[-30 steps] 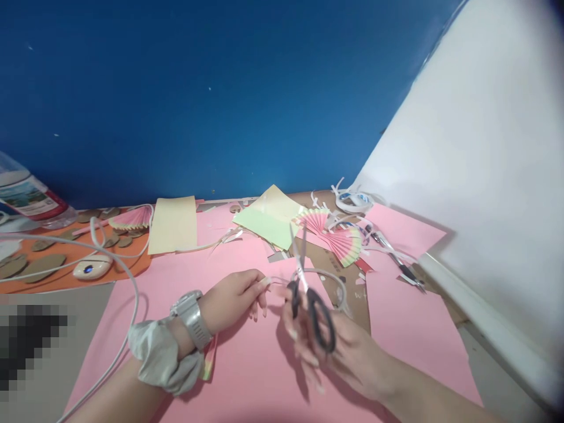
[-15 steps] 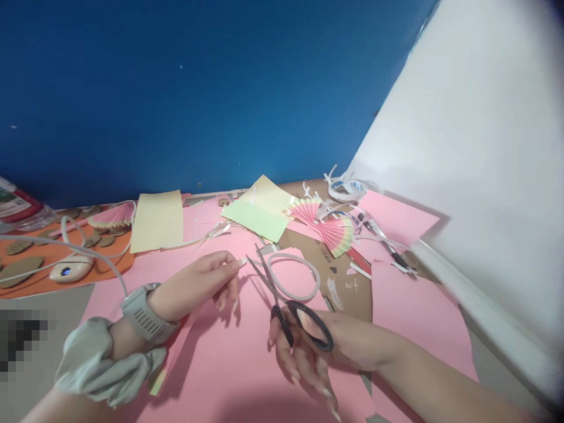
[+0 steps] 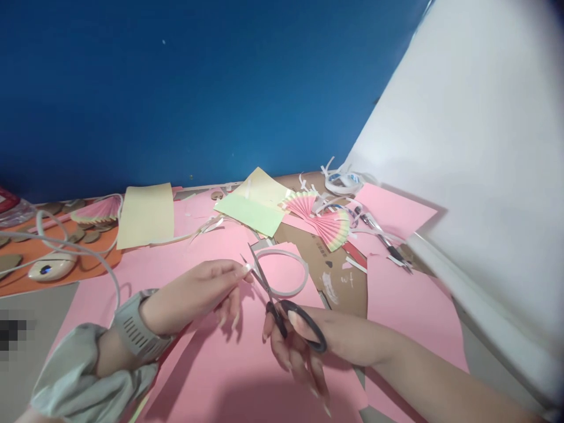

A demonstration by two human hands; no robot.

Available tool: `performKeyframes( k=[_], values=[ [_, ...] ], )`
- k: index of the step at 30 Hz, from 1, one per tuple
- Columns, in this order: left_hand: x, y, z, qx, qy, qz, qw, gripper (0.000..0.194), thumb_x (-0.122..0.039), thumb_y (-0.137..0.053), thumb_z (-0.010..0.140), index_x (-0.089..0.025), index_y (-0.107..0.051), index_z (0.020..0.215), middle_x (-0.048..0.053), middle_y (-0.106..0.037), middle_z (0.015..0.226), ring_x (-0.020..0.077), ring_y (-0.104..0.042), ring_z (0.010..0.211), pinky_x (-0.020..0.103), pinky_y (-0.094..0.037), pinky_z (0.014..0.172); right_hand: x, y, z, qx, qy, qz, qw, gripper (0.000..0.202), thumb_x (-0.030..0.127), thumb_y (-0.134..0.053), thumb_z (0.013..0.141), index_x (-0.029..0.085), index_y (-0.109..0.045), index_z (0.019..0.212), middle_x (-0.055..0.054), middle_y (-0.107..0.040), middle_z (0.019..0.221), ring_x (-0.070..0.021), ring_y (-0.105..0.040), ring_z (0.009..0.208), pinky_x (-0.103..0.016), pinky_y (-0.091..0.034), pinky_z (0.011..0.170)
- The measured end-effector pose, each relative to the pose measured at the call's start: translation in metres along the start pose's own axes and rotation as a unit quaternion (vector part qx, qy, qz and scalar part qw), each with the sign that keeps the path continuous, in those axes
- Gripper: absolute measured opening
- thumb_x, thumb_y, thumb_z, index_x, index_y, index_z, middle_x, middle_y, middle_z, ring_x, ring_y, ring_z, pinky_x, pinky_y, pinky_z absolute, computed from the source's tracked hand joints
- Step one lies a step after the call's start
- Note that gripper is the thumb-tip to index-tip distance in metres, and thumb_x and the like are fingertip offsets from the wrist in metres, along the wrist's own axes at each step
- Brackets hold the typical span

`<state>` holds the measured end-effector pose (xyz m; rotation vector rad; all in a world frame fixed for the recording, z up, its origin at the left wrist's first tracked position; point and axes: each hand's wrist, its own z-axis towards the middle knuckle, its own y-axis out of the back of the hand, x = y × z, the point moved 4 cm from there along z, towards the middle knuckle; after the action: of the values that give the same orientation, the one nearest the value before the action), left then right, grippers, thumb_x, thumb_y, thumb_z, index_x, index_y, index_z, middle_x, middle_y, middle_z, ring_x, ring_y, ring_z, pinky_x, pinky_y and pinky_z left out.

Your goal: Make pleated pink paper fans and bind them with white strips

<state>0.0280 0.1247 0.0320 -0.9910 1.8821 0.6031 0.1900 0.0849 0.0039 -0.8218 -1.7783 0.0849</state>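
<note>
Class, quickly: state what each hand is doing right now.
Left hand: pinching the end of a thin white paper strip.
Right hand: holding black-handled scissors, blades open.

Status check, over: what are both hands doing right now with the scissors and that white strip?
Right hand grips scissors, blades open. Left hand pinches white strip end at the blades. Strip loops over pink paper. Nothing blocking.
</note>
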Motion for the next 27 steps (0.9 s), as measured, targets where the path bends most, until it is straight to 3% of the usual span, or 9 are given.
performKeyframes(
  k=[3, 6, 11, 17, 23, 27],
  values=[
    [0.0, -0.006, -0.002, 0.022, -0.002, -0.003, 1.0, 0.029, -0.041, -0.036, 0.093, -0.017, -0.05, 0.082, -0.004, -0.059, 0.046, 0.0099, -0.055, 0.041, 0.021, -0.04, 0.047, 0.004, -0.001, -0.004, -0.035, 0.004, -0.059, 0.998, 0.053, 0.068, -0.039, 0.081, 0.017, -0.043, 0.094, 0.001, -0.047, 0.074, -0.0079, -0.051, 0.054, -0.018, -0.042, 0.043],
    [-0.002, -0.005, -0.007, 0.014, -0.014, 0.015, 1.0, 0.03, -0.043, -0.037, 0.092, -0.017, -0.048, 0.082, -0.005, -0.058, 0.045, 0.0074, -0.051, 0.038, 0.018, -0.037, 0.042, 0.011, 0.001, -0.01, -0.107, 0.001, -0.17, 0.98, 0.044, 0.06, -0.042, 0.084, 0.018, -0.046, 0.095, 0.003, -0.047, 0.072, -0.0081, -0.048, 0.058, -0.02, -0.042, 0.053],
    [0.004, -0.001, -0.014, 0.01, -0.05, 0.007, 0.999, 0.022, -0.037, -0.038, 0.093, -0.019, -0.049, 0.09, -0.006, -0.06, 0.047, 0.0061, -0.051, 0.039, 0.015, -0.038, 0.042, 0.028, 0.003, -0.017, -0.24, -0.047, -0.368, 0.897, 0.029, 0.047, -0.055, 0.081, 0.022, -0.047, 0.092, 0.004, -0.054, 0.074, -0.0112, -0.047, 0.063, -0.021, -0.037, 0.055],
    [0.026, -0.007, -0.012, -0.082, -0.106, -0.021, 0.991, 0.02, -0.031, -0.036, 0.094, -0.022, -0.047, 0.108, -0.01, -0.052, 0.044, 0.0059, -0.046, 0.038, 0.015, -0.039, 0.043, 0.037, 0.003, -0.016, -0.27, -0.106, -0.477, 0.83, 0.026, 0.043, -0.056, 0.077, 0.022, -0.044, 0.087, 0.002, -0.059, 0.074, -0.0145, -0.052, 0.062, -0.022, -0.028, 0.049],
    [0.04, -0.011, -0.013, -0.104, -0.085, -0.033, 0.99, 0.021, -0.027, -0.036, 0.094, -0.021, -0.046, 0.112, -0.01, -0.05, 0.042, 0.0062, -0.042, 0.036, 0.016, -0.037, 0.042, 0.03, 0.012, -0.016, -0.288, -0.068, -0.558, 0.775, 0.021, 0.035, -0.053, 0.077, 0.022, -0.047, 0.092, 0.0, -0.061, 0.076, -0.0166, -0.055, 0.061, -0.023, -0.027, 0.049],
    [0.039, -0.007, -0.014, -0.104, -0.065, -0.01, 0.992, 0.02, -0.024, -0.039, 0.092, -0.02, -0.049, 0.109, -0.009, -0.052, 0.045, 0.0052, -0.043, 0.038, 0.014, -0.033, 0.041, 0.028, 0.014, -0.017, -0.295, -0.033, -0.58, 0.758, 0.02, 0.032, -0.053, 0.076, 0.023, -0.048, 0.093, 0.001, -0.061, 0.076, -0.0178, -0.057, 0.063, -0.023, -0.029, 0.051]
  ],
)
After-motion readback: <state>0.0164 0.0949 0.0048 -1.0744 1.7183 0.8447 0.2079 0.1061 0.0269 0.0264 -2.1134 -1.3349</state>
